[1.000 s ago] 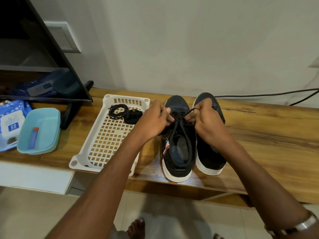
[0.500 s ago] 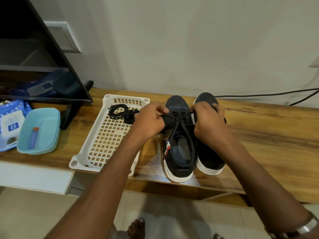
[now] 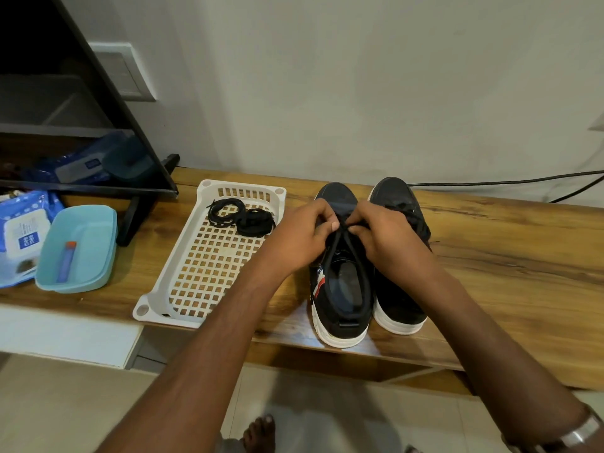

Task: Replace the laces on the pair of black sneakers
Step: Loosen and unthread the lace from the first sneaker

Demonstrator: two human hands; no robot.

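Two black sneakers with white soles stand side by side on the wooden bench, toes toward the wall. Over the tongue of the left sneaker (image 3: 341,289) my left hand (image 3: 302,237) and my right hand (image 3: 384,238) meet, each pinching the black lace (image 3: 340,246), which runs in two loose strands down over the shoe opening. The right sneaker (image 3: 397,302) is partly hidden under my right hand. Two coiled black laces (image 3: 242,217) lie in the far end of a white perforated tray (image 3: 202,276) to the left.
The wooden bench (image 3: 506,256) extends right, with black cables (image 3: 523,181) along the wall. A teal box (image 3: 78,250) holding a small blue stick, a blue wipes pack (image 3: 19,237) and a TV stand foot (image 3: 143,197) sit at the left. My bare feet show below.
My hands had pulled apart, drawing the lace taut sideways; now they have come back together over the left sneaker's tongue, fingertips nearly touching.
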